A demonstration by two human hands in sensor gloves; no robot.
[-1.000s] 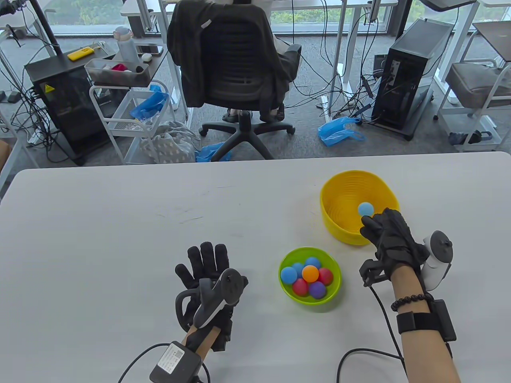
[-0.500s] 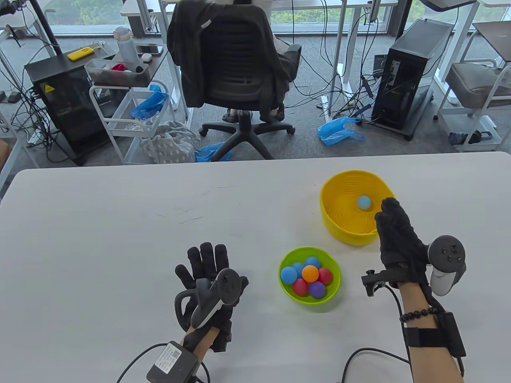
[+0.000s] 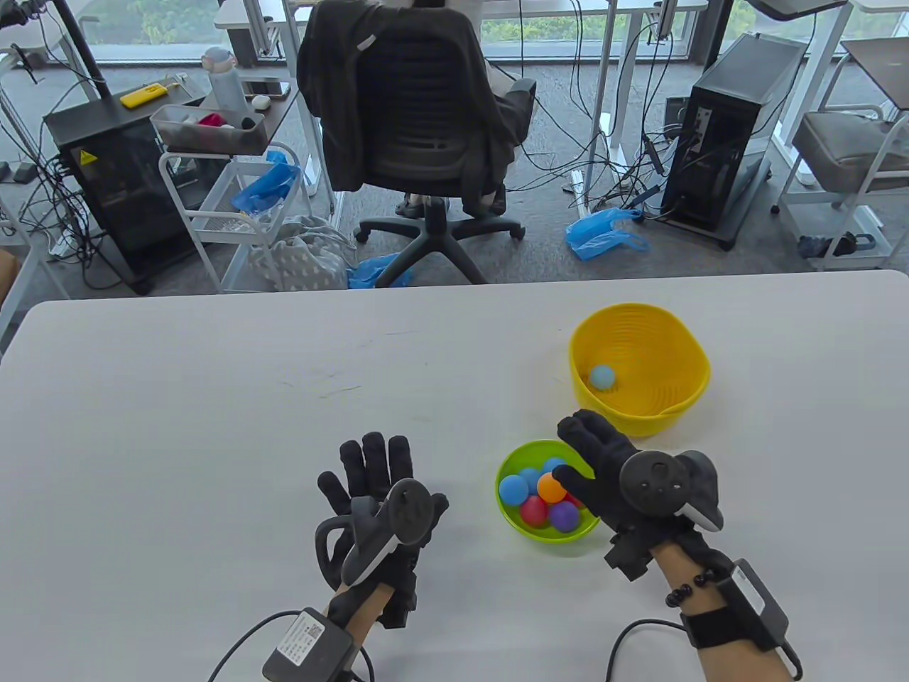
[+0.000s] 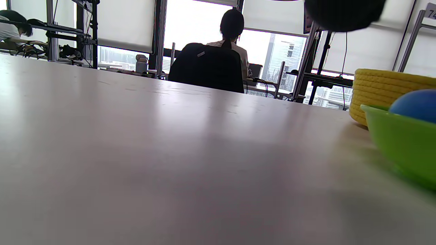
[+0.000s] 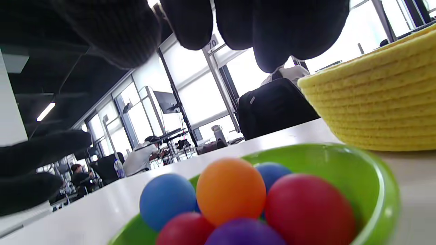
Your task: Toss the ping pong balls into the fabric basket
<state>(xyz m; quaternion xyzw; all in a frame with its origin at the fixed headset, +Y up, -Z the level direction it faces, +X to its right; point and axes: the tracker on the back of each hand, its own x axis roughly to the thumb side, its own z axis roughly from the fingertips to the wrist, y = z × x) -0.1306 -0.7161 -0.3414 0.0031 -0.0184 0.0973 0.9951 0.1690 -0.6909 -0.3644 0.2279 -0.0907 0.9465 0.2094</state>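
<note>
A yellow fabric basket (image 3: 660,334) stands on the white table (image 3: 213,398) at the right, with one light blue ball (image 3: 602,377) inside. A green bowl (image 3: 513,462) in front of it holds several coloured balls, among them an orange ball (image 3: 550,487). My right hand (image 3: 577,455) hovers open over the bowl's right side, fingers spread above the balls and holding nothing; the right wrist view shows the orange ball (image 5: 231,190) and the basket (image 5: 378,112) below the fingers (image 5: 293,30). My left hand (image 3: 373,472) rests flat on the table, left of the bowl.
The basket (image 4: 385,92) and bowl (image 4: 402,146) sit at the right edge of the left wrist view. Beyond the table's far edge are an office chair (image 3: 419,121), a white cart (image 3: 227,213) and a computer tower (image 3: 724,135).
My right hand let the light blue ball drop into the basket, then pulled back toward me and left to above the green bowl. The ball rolled to the basket's left side. My left hand stayed put.
</note>
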